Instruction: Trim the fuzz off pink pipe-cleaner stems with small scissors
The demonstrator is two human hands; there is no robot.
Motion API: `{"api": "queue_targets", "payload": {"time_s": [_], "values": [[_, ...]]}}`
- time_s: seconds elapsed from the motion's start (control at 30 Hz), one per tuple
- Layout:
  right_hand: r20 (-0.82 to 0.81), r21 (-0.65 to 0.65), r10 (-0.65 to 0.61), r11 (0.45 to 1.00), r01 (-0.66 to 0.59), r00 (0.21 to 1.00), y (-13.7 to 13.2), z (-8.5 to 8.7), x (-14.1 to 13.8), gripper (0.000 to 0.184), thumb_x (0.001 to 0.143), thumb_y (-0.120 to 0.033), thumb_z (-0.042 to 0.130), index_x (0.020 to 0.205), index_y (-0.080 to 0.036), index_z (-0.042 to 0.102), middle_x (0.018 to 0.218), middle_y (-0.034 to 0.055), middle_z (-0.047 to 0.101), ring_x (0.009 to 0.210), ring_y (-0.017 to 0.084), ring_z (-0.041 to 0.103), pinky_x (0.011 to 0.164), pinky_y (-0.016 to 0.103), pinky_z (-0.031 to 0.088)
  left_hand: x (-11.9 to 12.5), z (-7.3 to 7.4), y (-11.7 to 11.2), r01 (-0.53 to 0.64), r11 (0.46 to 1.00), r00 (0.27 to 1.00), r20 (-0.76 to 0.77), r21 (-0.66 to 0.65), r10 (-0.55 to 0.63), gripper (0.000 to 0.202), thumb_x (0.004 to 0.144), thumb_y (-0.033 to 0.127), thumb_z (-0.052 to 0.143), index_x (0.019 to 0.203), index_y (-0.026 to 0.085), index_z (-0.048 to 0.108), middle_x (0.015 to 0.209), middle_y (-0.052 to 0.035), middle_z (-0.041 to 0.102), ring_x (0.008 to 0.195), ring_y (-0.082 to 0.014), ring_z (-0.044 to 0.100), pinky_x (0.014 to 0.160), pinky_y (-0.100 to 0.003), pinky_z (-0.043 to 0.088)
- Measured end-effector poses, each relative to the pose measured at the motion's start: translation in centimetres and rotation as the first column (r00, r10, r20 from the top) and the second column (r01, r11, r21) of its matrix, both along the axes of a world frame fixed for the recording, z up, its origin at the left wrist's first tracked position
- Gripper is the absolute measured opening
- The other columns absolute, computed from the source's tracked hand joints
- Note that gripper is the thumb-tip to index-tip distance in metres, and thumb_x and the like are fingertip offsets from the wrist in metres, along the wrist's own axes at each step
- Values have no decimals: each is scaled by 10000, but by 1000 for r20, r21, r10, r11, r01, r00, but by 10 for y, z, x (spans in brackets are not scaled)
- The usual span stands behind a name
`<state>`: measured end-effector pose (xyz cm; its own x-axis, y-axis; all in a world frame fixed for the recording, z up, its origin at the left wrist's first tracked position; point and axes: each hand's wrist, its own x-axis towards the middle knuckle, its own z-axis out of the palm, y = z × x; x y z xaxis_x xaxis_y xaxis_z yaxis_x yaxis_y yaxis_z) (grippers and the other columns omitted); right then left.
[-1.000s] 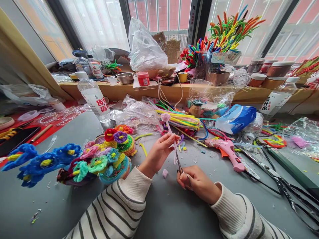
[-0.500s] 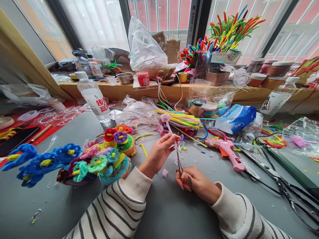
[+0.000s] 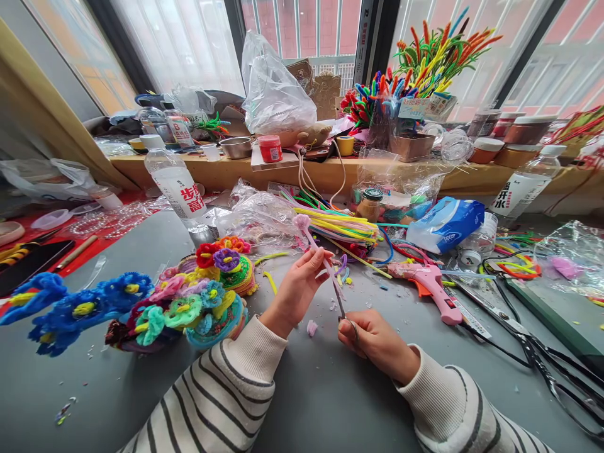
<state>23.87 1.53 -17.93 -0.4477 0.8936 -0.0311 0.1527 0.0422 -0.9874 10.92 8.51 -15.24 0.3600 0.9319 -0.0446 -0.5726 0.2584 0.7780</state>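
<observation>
Two closed grips (image 3: 299,283) (image 3: 376,343): pink stem (image 3: 311,238), scissors (image 3: 340,304)

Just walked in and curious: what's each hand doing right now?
Left hand: closed, pinching a thin, fuzzy, pale pink stem.
Right hand: closed, holding small, silver-coloured metal scissors.

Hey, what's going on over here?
A person in striped sleeves is working at a grey table. The left hand pinches a pale pink fuzzy stem, fluffy end up. The right hand holds small scissors, their blades at the stem's lower part. A pink tuft lies nearby, with fuzzy flowers on the left.
</observation>
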Motion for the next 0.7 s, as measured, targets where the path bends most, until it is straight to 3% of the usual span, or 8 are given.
{"api": "queue_targets", "payload": {"time_s": [0.2, 0.47, 0.7], "values": [[-11, 48, 104, 994, -103, 995, -3, 4, -1, 671, 685, -740, 162, 580, -133, 430, 505, -19, 356, 458, 62, 303, 418, 189, 219, 1, 6, -3, 56, 998, 998, 11, -22, -56, 138, 725, 249, 543, 646, 135, 548, 701, 0, 481, 670, -76, 446, 612, -186, 360], [57, 108, 99, 989, -105, 993, -2, 2, 0, 656, 699, -725, 186, 575, -133, 440, 517, -14, 376, 480, 72, 333, 459, 199, 257, 2, 7, -8, 193, 981, 977, -93, 23, -190, 161, 746, 248, 507, 638, 131, 536, 708, -10, 460, 677, -86, 429, 634, -194, 358], [20, 115, 76, 990, -78, 997, 0, 2, -1, 605, 722, -692, 241, 548, -139, 413, 515, -12, 386, 483, 76, 341, 474, 205, 269, 3, 7, -8, 195, 981, 974, -115, 7, -193, 145, 734, 262, 526, 668, 135, 552, 723, -12, 472, 665, -82, 430, 622, -184, 355]]}}
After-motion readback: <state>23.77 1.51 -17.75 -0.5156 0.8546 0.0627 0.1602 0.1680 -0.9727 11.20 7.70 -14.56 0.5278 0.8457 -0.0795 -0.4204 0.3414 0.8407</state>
